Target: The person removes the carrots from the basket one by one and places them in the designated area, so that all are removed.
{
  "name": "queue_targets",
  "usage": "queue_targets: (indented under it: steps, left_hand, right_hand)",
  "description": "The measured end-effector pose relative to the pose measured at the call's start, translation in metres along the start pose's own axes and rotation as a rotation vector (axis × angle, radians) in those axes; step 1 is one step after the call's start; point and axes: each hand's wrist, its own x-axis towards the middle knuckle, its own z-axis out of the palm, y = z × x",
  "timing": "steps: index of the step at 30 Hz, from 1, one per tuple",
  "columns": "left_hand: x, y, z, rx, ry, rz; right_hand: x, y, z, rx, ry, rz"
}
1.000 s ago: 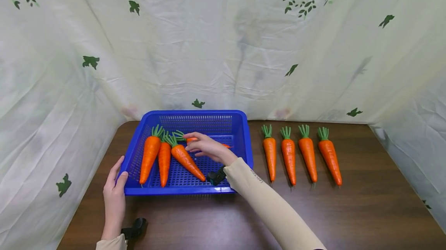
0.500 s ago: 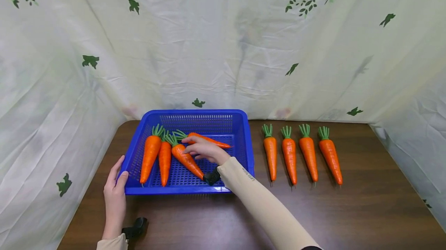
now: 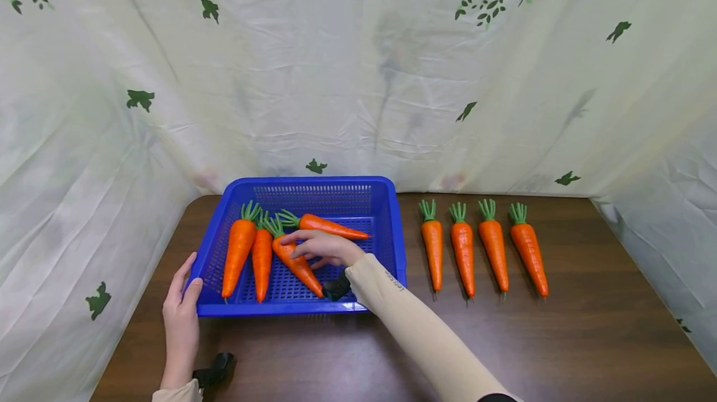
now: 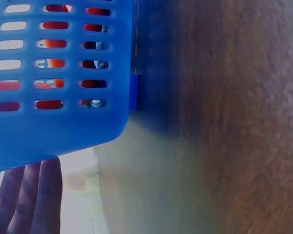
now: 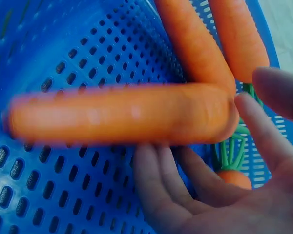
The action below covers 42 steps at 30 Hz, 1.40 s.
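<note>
A blue plastic basket (image 3: pixel 302 309) holds several orange carrots with green tops. My left hand (image 3: pixel 182 321) holds the basket's left rim, thumb over the edge, and in the left wrist view its fingers (image 4: pixel 48 195) lie along the outside wall. Inside the basket, my right hand (image 3: pixel 327 249) reaches over a slanted carrot (image 3: pixel 304 274). The right wrist view has that carrot (image 5: pixel 122 114) lying across the fingers, index fingertip at its top end, thumb raised apart from it. Two carrots (image 3: pixel 238 256) lie to its left, and another carrot (image 3: pixel 330 226) lies crosswise behind.
Several more carrots (image 3: pixel 462 259) lie in a row on the brown wooden table (image 3: pixel 605 327), right of the basket. A pale cloth (image 3: pixel 347 78) with leaf prints hangs behind and at both sides.
My right hand has drawn back from the crosswise carrot to the slanted one, whose tip has shifted slightly left. The left hand stays on the rim.
</note>
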Motion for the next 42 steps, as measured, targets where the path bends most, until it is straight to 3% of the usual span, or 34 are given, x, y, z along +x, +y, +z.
queue_targets:
  steps: [4, 10, 18, 28, 34, 42]
  left_hand:
    - [0.0, 0.0, 0.0, -0.002, -0.011, -0.01]
    - [0.001, -0.001, -0.001, 0.004, -0.017, -0.014]
    - [0.0, -0.001, -0.001, 0.009, -0.012, -0.007]
    - [0.0, -0.002, 0.0, 0.002, -0.01, 0.0]
    - [0.0, -0.001, 0.0, -0.003, -0.011, 0.0]
    - [0.001, -0.001, 0.0, 0.0, -0.015, -0.003]
  right_hand:
    - [0.0, 0.001, 0.0, -0.024, -0.051, -0.014]
    - [-0.002, 0.0, 0.0, -0.03, -0.051, 0.008]
    - [0.001, 0.001, 0.0, 0.042, -0.113, 0.0]
    - [0.005, 0.001, 0.004, 0.093, -0.102, -0.062]
    - [0.0, -0.008, 0.003, 0.196, -0.111, -0.072]
    - [-0.012, -0.023, 0.004, 0.28, -0.122, -0.198]
